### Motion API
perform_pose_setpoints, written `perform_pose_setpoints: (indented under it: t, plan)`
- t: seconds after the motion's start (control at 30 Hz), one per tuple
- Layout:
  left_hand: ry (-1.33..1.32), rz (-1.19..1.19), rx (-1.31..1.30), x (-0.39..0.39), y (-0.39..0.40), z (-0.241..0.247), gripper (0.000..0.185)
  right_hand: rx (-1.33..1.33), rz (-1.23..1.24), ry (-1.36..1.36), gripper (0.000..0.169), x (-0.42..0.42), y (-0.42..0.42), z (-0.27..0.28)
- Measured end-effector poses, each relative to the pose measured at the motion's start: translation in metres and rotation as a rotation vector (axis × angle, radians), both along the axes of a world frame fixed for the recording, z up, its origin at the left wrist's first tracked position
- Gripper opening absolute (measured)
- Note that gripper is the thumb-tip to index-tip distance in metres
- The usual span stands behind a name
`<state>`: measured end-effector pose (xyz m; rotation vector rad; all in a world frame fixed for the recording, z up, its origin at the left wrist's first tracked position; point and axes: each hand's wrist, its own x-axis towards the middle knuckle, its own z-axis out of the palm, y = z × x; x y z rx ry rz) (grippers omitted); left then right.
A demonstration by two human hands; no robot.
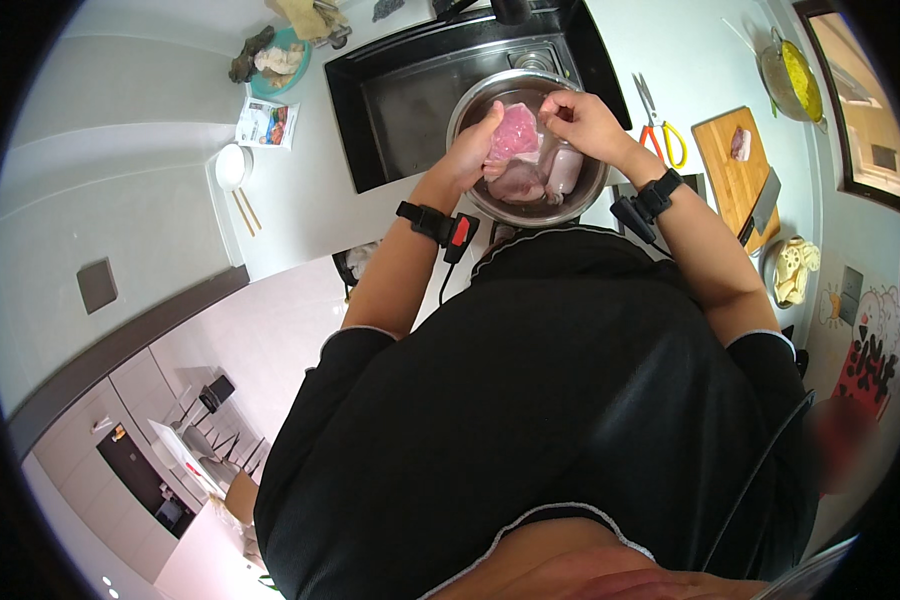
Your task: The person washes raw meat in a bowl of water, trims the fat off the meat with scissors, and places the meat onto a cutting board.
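Note:
My left hand [474, 150] grips a slab of raw pink meat [515, 133] over a round stainless steel bowl [461, 105]. Beside the slab, my right hand [581, 126] is above the bowl's right side, with thumb and forefinger drawn together. Whether anything small is pinched there cannot be made out. Lower in the bowl, in liquid, lie a rounded piece of meat [517, 184] and a pale, elongated piece of meat [565, 171].
The bowl overlaps the front of a black sink [420, 97]. Scissors with orange and yellow handles [661, 135] lie to the right, near a wooden cutting board [720, 150] bearing a cleaver [763, 199] and a small meat piece [740, 144]. Sliced lotus root [795, 270] fills another bowl.

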<state>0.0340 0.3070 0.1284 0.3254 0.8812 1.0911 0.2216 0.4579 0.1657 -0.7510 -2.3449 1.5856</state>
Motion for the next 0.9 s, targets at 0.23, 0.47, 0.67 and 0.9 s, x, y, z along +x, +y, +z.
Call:
perform_pose_setpoints:
  t: [0.23,0.47,0.67,0.9]
  plan:
    - [0.407,0.021,-0.018,0.016,0.015,0.024,0.041,0.018,-0.083,-0.048,0.010,0.028,0.021,0.021]
    - [1.250,-0.059,0.249,0.029,0.040,-0.021,0.038,0.154,-0.135,-0.079,0.008,0.077,0.043,0.037]
    - [1.476,-0.151,0.314,0.065,0.063,-0.051,0.045,0.190,-0.178,-0.095,0.008,0.113,0.054,0.044]
    - [1.710,-0.367,0.131,0.083,0.076,-0.086,0.034,0.227,-0.156,-0.042,0.007,0.145,0.085,0.040]
